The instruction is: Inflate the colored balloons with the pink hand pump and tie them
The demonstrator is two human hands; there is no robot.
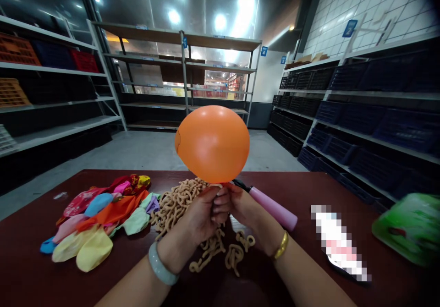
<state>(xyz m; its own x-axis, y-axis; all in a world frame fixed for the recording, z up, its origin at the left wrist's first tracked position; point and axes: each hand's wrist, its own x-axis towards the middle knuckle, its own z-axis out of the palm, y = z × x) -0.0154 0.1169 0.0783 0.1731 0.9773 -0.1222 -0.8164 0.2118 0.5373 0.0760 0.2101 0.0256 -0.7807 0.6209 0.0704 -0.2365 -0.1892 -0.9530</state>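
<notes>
An inflated orange balloon (pixel 213 143) stands up above the table, its neck pinched between my two hands. My left hand (pixel 203 211), below a pale bangle, has its fingers closed at the neck. From the other side my right hand (pixel 242 202), below a gold bracelet, is closed on the neck as well; the fingers of both overlap and hide the neck itself. Under and behind my left hand lies a heap of tan, looped, cord-like pieces (pixel 178 199). A pink cylinder with a black end, resembling a hand pump (pixel 273 208), rests just beyond my right wrist.
Several limp balloons (pixel 103 215) in mixed colours are piled at the left of the dark red table (pixel 137 279). On the right lie a pixelated object (pixel 338 243) and a green plastic bag (pixel 409 229). Shelves with crates (pixel 364 119) line the room.
</notes>
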